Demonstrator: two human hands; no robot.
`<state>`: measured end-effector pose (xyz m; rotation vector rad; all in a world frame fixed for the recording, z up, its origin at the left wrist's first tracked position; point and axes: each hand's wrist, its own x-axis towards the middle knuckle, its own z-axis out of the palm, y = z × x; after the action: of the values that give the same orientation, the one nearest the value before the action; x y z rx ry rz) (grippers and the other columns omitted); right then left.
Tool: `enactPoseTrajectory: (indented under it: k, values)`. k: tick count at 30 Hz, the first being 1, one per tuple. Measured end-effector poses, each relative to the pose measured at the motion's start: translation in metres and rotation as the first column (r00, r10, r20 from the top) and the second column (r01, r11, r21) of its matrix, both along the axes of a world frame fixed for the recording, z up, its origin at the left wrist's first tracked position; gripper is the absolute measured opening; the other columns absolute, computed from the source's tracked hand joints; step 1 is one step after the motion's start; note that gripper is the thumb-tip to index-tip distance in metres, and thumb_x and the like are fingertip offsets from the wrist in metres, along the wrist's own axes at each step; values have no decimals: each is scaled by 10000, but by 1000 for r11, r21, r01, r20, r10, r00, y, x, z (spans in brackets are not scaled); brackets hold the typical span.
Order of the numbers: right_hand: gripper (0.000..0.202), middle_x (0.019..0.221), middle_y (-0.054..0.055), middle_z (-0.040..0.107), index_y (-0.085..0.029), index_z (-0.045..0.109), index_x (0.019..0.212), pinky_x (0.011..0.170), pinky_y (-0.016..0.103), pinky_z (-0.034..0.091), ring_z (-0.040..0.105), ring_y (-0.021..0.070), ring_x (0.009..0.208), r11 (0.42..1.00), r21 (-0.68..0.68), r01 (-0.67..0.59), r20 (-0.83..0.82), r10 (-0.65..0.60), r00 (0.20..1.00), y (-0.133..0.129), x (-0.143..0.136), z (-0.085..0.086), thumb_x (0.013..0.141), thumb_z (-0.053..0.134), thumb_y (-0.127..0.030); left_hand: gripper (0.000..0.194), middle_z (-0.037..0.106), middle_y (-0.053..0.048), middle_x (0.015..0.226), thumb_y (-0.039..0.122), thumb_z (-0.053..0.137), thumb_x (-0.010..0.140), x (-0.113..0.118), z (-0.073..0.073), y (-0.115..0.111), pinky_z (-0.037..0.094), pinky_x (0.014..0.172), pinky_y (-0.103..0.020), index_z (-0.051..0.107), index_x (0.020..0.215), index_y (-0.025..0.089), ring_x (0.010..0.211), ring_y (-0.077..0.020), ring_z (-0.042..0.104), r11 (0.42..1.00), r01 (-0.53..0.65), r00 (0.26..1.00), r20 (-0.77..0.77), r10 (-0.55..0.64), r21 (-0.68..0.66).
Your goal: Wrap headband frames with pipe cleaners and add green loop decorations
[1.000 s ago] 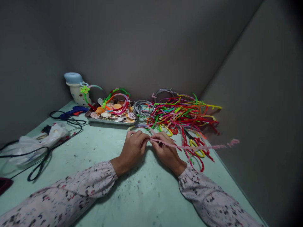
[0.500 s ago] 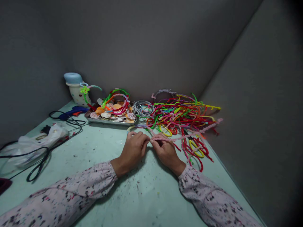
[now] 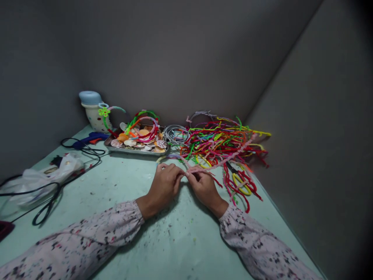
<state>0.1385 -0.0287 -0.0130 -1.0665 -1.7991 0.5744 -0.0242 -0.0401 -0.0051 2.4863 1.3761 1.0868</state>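
Pipe cleaner (image 3: 230,157), fuzzy and pink, is pinched near one end by the left hand (image 3: 164,181) and right hand (image 3: 204,186) over the counter (image 3: 122,186), its free length liable to snag if it swings into the tangled pile (image 3: 217,136).

The left end of the pink fuzzy stem (image 3: 227,158) is hidden by the fingers (image 3: 190,179), and the left edge cuts off a dark red object (image 3: 5,230).
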Motion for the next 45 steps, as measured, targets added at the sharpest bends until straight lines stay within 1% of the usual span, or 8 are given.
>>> enactPoseTrajectory:
  k: [5,11,15,18,22,27,36,45]
  values:
    - [171,777,47,676,-180,647,757,761,318,480,623,195,785,998,-55,11,-76,-15,997,0,-1,-2,857,538,-265,126,634,-17,824,136,463,894,1,2,-1,337,847,-387,575,898,195,786,-174,556,1000,13,1000,-14,-12,9]
    - [241,549,-17,554,-171,631,741,494,249,415,519,142,512,959,-281,-46,-202,-12,979,-1,-1,-3,859,540,-361,109,632,-16,820,141,470,894,2,1,-1,344,822,-383,565,884,192,778,-175,556,1000,-1,1000,2,1,13]
    - [286,560,-18,552,-160,637,798,485,245,405,503,134,503,935,-342,-89,-289,-14,957,1,1,-4,863,529,-416,96,632,-12,830,152,484,897,1,1,0,346,815,-372,569,889,195,786,-171,560,1000,-20,999,32,19,7]
    - [281,557,-19,545,-162,635,774,488,247,398,500,136,508,939,-333,-85,-273,-10,962,1,1,-2,856,537,-412,89,635,-12,841,152,491,896,2,2,0,344,829,-373,570,889,193,796,-169,563,1000,-20,999,43,21,-2]
    - [239,606,-1,580,-173,620,683,550,254,415,527,146,569,968,-248,-38,-204,-14,979,2,1,0,834,561,-348,89,639,-11,840,150,489,895,2,1,-1,340,839,-376,568,897,191,794,-167,562,1000,-12,999,44,13,-9]
    - [223,560,-12,564,-173,624,678,514,254,398,513,144,520,948,-318,-24,-192,-39,981,2,0,-2,814,566,-340,96,635,-13,824,153,475,894,1,-1,-1,338,841,-382,561,877,189,776,-168,550,1000,2,1000,-1,-2,0]
    - [194,525,-24,542,-166,603,619,525,239,390,504,129,515,936,-349,-46,-206,-29,978,0,0,3,780,537,-252,142,617,-30,859,124,421,908,1,1,-4,335,849,-390,554,910,175,811,-178,532,998,38,996,-87,-34,41]
    - [331,519,-10,561,-146,631,706,479,237,368,463,111,473,926,-370,-77,-329,-53,943,-2,0,2,836,560,-442,120,579,-33,845,141,410,928,2,0,-1,362,777,-355,525,915,173,806,-181,521,999,1,999,-40,1,50]
